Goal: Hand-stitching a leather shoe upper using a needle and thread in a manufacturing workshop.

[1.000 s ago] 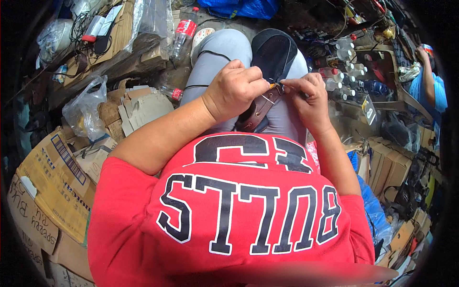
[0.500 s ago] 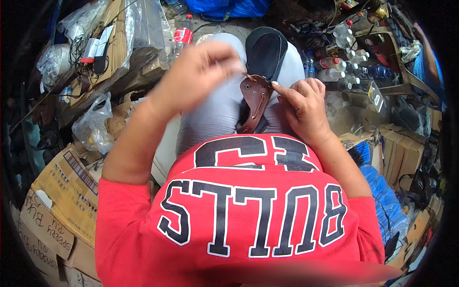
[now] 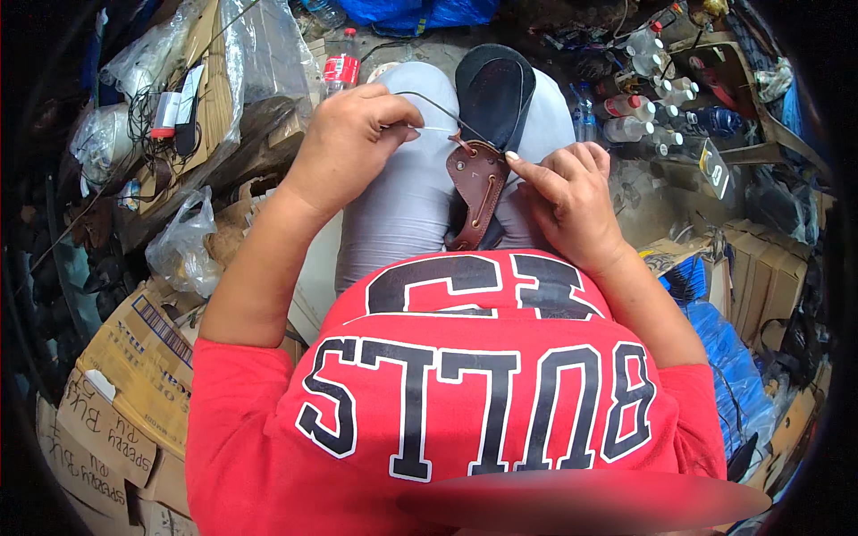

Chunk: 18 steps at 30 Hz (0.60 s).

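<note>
Across my lap lies a shoe with a brown leather heel part [image 3: 474,183], eyelets and a tan lace, and a black front and sole [image 3: 496,94]. My left hand [image 3: 362,134] is off to the shoe's left, its fingers pinched on a thin thread. A dark strand [image 3: 438,105] runs from this hand down to the top edge of the brown leather, and a pale line also shows beside the fingers. My right hand [image 3: 572,196] is closed at the shoe's right side, its fingertip on the leather's upper corner. A short brown lace end [image 3: 462,143] sticks out at the upper left corner.
A red-labelled bottle [image 3: 341,62] stands beyond my left knee. Several plastic bottles [image 3: 630,107] cluster at the right. Cardboard boxes [image 3: 134,357] and a clear plastic bag [image 3: 183,246] lie at my left. Blue plastic sheeting [image 3: 724,375] and more cardboard [image 3: 760,277] are at my right.
My left hand, blurred in motion near the shoe before, has moved left and slightly down, with the thread stretched out from the leather. My right hand has stayed at the shoe's edge.
</note>
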Motion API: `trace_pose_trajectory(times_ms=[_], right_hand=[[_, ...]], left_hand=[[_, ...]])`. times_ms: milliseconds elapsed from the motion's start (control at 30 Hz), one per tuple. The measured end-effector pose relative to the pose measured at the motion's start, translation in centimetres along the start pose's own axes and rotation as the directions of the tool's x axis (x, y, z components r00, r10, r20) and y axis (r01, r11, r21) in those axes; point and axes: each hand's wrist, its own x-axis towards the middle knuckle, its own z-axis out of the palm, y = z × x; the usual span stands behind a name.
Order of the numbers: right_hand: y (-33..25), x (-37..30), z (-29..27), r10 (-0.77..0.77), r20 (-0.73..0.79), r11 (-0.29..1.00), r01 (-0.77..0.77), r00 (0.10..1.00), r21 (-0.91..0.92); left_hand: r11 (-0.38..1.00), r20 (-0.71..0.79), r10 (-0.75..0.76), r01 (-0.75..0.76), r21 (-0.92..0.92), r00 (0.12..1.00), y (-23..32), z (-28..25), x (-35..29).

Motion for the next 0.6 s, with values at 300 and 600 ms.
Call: trace_pose_trajectory(times_ms=[300, 600], right_hand=[[3.1, 1.0, -1.2, 0.057, 0.162, 0.958, -0.099, 0.985, 0.269], [3.8, 1.7, -1.2, 0.089, 0.202, 0.94, -0.149, 0.975, 0.307]], left_hand=[[0.966, 0.071, 0.138, -0.119, -0.228, 0.988, -0.7, 3.5, 2.7], [0.969, 0.124, 0.163, -0.135, -0.205, 0.979, -0.5, 3.6, 3.2]])
